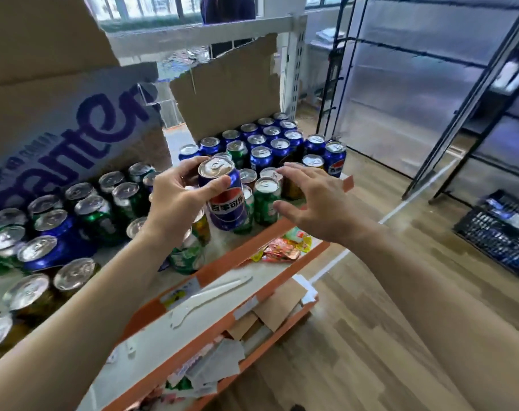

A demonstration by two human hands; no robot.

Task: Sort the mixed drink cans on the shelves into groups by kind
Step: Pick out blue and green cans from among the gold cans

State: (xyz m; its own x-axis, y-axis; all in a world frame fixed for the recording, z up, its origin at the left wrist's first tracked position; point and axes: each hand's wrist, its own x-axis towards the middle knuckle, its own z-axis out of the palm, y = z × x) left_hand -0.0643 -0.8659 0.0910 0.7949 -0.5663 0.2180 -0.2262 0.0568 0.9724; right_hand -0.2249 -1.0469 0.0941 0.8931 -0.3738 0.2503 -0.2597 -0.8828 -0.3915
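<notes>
My left hand [175, 200] grips a blue Pepsi can [224, 197] near its top and holds it tilted above the shelf [222, 264]. My right hand [317, 203] hovers open just right of that can, fingers spread over a green can [265, 200] and an amber can [292, 188], holding nothing. A block of blue cans [270, 140] stands at the far right of the shelf. Green cans [124, 200], blue cans [49, 250] and brown cans [30, 295] stand mixed on the left.
Cardboard panels [231, 84] and a printed box [74, 126] rise behind the cans. Lower orange-edged shelves [210, 330] hold snack packets [282, 247], card scraps and paper. A black metal rack [430, 114] and a dark crate [501, 229] stand on the wooden floor to the right.
</notes>
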